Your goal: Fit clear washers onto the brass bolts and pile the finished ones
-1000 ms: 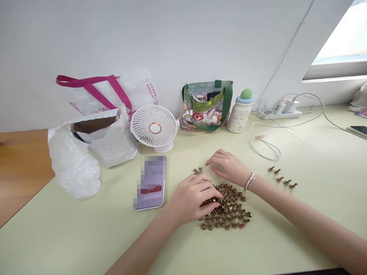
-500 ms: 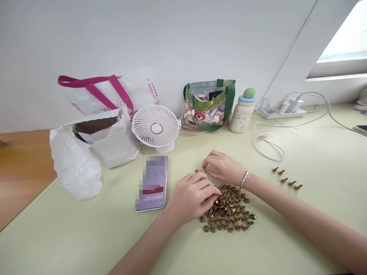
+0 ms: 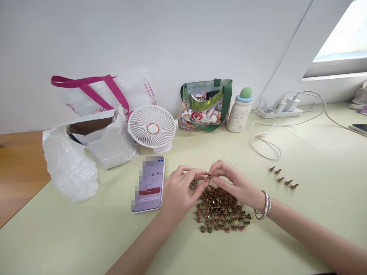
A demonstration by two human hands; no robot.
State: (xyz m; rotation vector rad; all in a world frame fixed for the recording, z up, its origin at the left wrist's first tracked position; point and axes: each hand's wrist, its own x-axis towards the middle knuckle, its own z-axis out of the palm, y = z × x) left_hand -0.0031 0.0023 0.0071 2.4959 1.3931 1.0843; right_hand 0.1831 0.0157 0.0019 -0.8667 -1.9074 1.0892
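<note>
Just above a pile of brassy bolts and round flanged pieces (image 3: pixel 219 208), my left hand (image 3: pixel 183 191) and my right hand (image 3: pixel 239 187) meet at the fingertips. Between them they pinch a small brass-coloured bolt (image 3: pixel 211 176), lying roughly level. Fingers cover much of it, so whether a nut sits on it is hard to make out. A few round pieces (image 3: pixel 194 184) show beside my left fingers. Off to the right, several bolts (image 3: pixel 281 179) lie apart from the pile in a loose slanting line.
A phone (image 3: pixel 149 191) lies left of my left hand. Behind it stand a white fan (image 3: pixel 153 129), a bubble-wrap pouch (image 3: pixel 71 164), a clear green-trimmed bag (image 3: pixel 205 114) and a bottle (image 3: pixel 240 114). A white cable (image 3: pixel 266 152) runs to a power strip (image 3: pixel 282 113).
My right hand has come back from beyond the pile to meet my left fingertips. My left hand has lifted off the pile, and both now pinch one bolt. The phone screen shows a clock.
</note>
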